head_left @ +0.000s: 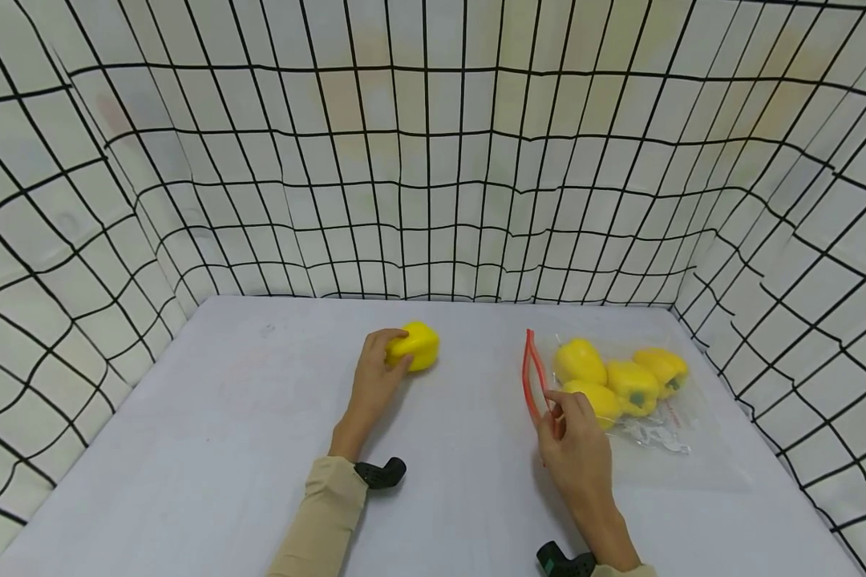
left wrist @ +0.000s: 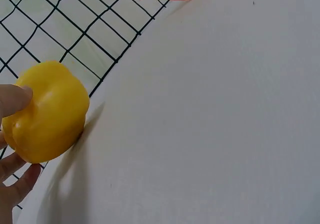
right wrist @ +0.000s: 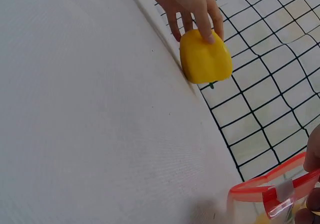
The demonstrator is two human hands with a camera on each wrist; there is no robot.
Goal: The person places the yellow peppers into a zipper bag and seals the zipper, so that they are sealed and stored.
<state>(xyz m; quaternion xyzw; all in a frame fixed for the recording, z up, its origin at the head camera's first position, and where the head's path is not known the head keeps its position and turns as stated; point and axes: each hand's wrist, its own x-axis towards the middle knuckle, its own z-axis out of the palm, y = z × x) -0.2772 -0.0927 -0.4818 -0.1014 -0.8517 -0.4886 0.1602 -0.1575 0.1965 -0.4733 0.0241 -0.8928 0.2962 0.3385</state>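
Note:
My left hand (head_left: 377, 377) grips a yellow bell pepper (head_left: 420, 346) toward the back middle of the table. In the left wrist view the thumb lies on the near side of the pepper (left wrist: 52, 111), with fingertips below it. My right hand (head_left: 579, 449) pinches the red-edged mouth of a clear zip bag (head_left: 531, 385), and the mouth gapes toward the left. Inside the bag lie several yellow bell peppers (head_left: 633, 386). From the right wrist, the red rim (right wrist: 250, 193) shows at the lower right, partly covered by fingers.
A white table (head_left: 209, 433) spreads under both hands. Black netting (head_left: 433, 184) over pale walls rises behind it and along both sides. Dark wrist cameras (head_left: 381, 474) are strapped at the sleeves.

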